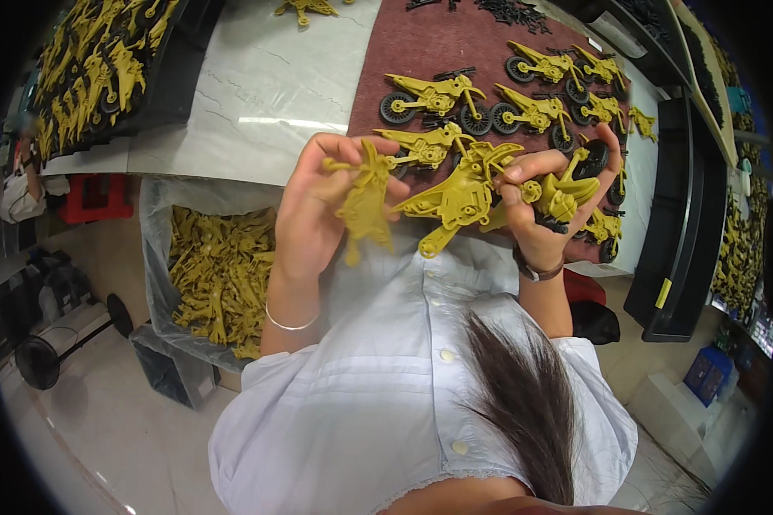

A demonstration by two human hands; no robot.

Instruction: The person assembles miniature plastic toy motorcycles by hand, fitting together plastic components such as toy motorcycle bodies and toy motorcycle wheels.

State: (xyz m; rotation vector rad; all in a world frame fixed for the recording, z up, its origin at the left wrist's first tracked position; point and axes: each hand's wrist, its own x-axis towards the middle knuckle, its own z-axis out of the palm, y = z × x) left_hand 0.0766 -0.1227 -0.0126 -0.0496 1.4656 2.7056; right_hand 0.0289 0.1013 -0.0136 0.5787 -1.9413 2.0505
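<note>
While your left hand [312, 202] pinches a yellow toy-motorcycle panel [368, 210], your right hand [537, 240] grips a second yellow panel [461, 197] plus a yellow subassembly [560, 202] with a black wheel [593, 160].

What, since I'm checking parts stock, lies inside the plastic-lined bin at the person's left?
The bin holds a tangled heap of yellow parts. Only the upper layer shows; whatever lies beneath, and the bin's bottom, is covered by the heap.

marbled table [266, 94] | maroon mat [438, 43] atop | toy motorbikes [438, 96] on mat
</note>
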